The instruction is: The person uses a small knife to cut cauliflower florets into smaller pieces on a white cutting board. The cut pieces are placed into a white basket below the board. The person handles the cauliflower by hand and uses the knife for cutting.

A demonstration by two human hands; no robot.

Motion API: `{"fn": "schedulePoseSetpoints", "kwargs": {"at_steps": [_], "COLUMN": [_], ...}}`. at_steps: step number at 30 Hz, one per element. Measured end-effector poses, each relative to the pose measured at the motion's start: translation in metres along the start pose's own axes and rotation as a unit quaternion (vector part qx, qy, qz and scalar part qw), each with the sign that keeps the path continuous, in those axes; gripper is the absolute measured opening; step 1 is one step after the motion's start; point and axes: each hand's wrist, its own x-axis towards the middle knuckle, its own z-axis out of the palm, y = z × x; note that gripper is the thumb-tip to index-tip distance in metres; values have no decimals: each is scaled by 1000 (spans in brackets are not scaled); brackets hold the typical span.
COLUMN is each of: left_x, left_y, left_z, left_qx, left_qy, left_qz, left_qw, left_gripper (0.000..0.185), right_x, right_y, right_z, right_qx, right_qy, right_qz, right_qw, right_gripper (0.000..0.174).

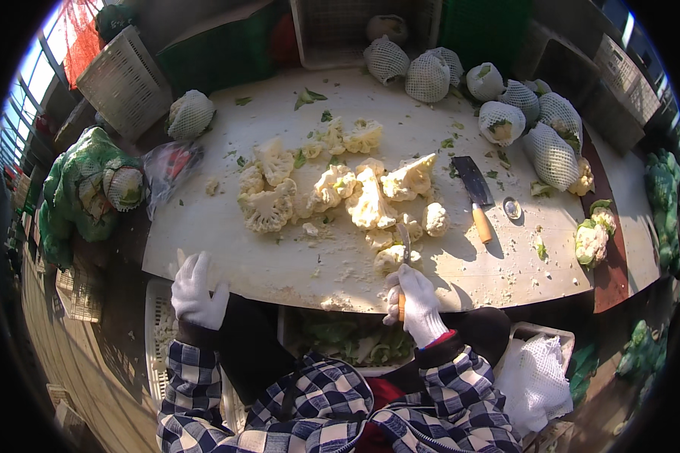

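My left hand (199,294), in a white knit glove, is over the table's near left edge with its fingers apart, holding nothing. In my gloved right hand (412,300) is a small knife (406,243) with a wooden handle, its blade pointing away from me beside a cauliflower floret (389,259). More cut cauliflower pieces (368,198) lie across the middle of the pale table (215,255). To their right rests a cleaver (474,181) with a wooden handle, next to a small round metallic object (511,208). Crumbs and leaf scraps are scattered around.
Cauliflowers in white foam nets (428,76) stand along the far and right edges. A green net sack (85,187) and a clear plastic bag (173,164) are at left. Below the table edge are a crate of leaves (351,340), a white crate (157,340) and foam nets (535,379).
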Motion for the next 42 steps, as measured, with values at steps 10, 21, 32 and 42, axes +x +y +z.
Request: {"fn": "schedulePoseSetpoints", "kwargs": {"at_steps": [10,21,32,42], "left_x": [93,75,36,-43], "left_y": [201,154,92,-49], "left_z": [160,154,72,-48], "left_qx": [-74,-693,-833,-475], "left_qy": [-310,-343,-295,24], "left_qz": [136,-316,-353,-429], "left_qw": [938,549,306,768], "left_gripper": [39,43,51,35], "right_x": [10,11,20,20], "right_y": [2,-4,8,-5], "right_z": [-13,-12,-11,-31], "right_qx": [5,24,-1,89], "right_qy": [35,37,35,76], "right_qz": [-20,-45,-85,-156], "right_qw": [999,998,996,981], "right_gripper": [46,40,42,33]}}
